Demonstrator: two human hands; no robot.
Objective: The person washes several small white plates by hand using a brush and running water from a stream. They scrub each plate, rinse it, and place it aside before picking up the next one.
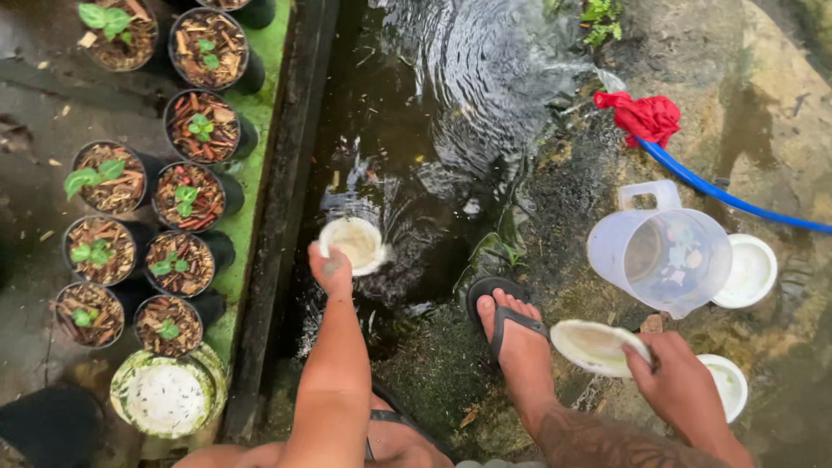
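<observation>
My left hand [332, 270] reaches out over dark rippling water [451, 95] and grips a small white cup [354, 243] at the water's surface. My right hand [674, 381] holds a white dish or lid [594, 347] low over the wet stone, next to my sandalled foot [511, 334]. A clear plastic jug with a handle [663, 251] lies tilted just beyond my right hand. Two more white lids rest close by, one [752, 270] beside the jug and one [726, 381] behind my right hand.
Several black pots with seedlings and bark chips [186, 195] stand in rows at the left, on a green strip along a dark ledge [282, 217]. A white round lid [166, 397] sits below them. A blue hose [719, 195] with a red cloth [646, 115] runs across the wet rock.
</observation>
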